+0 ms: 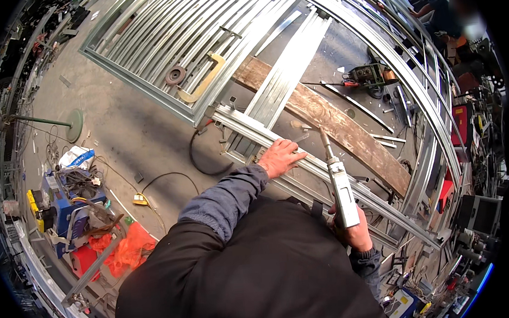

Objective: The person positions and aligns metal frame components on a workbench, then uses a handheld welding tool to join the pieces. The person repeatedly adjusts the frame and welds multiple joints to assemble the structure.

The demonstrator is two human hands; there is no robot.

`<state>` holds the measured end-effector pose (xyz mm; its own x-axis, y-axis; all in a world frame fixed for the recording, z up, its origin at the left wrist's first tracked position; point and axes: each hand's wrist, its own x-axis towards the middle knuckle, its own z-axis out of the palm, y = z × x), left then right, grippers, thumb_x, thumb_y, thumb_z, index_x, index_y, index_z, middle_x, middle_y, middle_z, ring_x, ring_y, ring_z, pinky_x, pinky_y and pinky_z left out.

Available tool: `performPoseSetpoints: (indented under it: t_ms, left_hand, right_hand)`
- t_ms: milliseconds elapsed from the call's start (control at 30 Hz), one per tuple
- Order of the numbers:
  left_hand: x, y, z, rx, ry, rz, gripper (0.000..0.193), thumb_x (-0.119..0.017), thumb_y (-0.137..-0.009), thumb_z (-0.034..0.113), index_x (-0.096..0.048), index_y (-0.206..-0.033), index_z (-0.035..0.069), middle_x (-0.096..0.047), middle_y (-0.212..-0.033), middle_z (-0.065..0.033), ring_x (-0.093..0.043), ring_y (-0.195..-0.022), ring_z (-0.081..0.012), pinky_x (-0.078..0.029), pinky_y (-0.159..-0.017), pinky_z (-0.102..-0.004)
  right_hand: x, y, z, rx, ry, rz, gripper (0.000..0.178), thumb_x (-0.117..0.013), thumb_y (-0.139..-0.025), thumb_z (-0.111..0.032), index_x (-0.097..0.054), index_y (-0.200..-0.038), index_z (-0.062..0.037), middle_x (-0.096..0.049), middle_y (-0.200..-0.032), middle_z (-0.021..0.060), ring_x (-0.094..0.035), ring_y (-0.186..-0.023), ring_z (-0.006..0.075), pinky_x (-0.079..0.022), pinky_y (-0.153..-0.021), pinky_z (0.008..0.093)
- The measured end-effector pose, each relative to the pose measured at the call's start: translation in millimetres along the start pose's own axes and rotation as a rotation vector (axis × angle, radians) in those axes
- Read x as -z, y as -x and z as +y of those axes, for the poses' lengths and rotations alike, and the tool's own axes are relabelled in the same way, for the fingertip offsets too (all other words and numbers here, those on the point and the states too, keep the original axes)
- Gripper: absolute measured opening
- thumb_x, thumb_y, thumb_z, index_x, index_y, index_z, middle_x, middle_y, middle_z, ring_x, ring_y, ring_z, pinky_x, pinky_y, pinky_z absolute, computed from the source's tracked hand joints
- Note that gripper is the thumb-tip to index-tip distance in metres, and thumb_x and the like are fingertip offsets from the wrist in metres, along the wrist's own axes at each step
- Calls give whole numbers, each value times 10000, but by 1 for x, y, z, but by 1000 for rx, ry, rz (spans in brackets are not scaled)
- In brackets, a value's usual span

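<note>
My left hand (280, 158) lies on a silvery metal profile (319, 168) of a frame in front of me, fingers stretched out and holding nothing. In my right hand (359, 232) is a white-and-grey welding gun (342, 193) with a long tapered nozzle. Its nozzle points away from me, over the far side of the profile and towards a worn wooden plank (339, 122). My fingers are wrapped round its near end, partly hidden by the body. From here I cannot tell whether the nozzle tip touches anything.
A slatted metal panel (139, 87) spans the far left, carrying a yellow C-clamp (204, 80) and a brown disc (175, 76). Blue equipment (65, 208) and red plastic sheeting (130, 248) sit at left. Cables (193, 154) trail over the floor; curved metal rails (400, 62) rise at right.
</note>
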<state>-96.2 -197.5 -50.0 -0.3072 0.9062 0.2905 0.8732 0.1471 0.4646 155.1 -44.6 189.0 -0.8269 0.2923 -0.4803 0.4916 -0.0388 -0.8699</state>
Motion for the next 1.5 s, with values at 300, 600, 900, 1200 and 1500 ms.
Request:
performPoseSetpoints:
  t_ms: [300,600,900,1200,1500]
  left_hand:
    - [-3,2,-4,6,-5,32,477,-796,-915,257,-727,-1386,216,-620,-1216,-48,-587,-1224,-260,-438,-1120,-431]
    - [44,19,-37,189,-70,48,615,-861,-827,390,-715,-1338,79,-630,-1243,-114,-566,-1289,-324,-377,-1224,-483]
    - [22,41,-72,81,19,159,517,-830,-805,289,-765,-1300,157,-651,-1227,-110,-591,-1179,-347,-456,-1093,-507]
    - [15,43,-79,-18,20,278,635,-895,-737,280,-721,-1331,141,-641,-1241,-101,-599,-1199,-314,-453,-1065,-477]
    - [24,39,-78,-27,47,217,603,-842,-778,362,-738,-1322,125,-628,-1238,-138,-592,-1212,-346,-416,-1065,-514]
  right_hand:
    - [-8,-26,9,-38,-44,-39,404,-617,-1064,-174,-631,-1427,2,-725,-1084,30,-655,-919,106,-546,-822,279]
    - [-52,-93,-38,125,182,-228,518,-702,-1040,-156,-599,-1525,-5,-739,-1359,135,-669,-1245,182,-516,-1087,338]
    - [-120,-149,-32,55,470,-354,498,-704,-1055,-283,-629,-1495,-63,-777,-1230,223,-761,-1126,328,-571,-987,412]
    - [-147,-171,-9,104,544,-392,580,-698,-1045,-340,-583,-1566,-113,-747,-1260,281,-711,-1203,457,-560,-1031,477]
    - [-152,-181,-4,79,600,-377,631,-677,-1059,-427,-547,-1607,-143,-717,-1335,291,-663,-1276,483,-524,-1097,506]
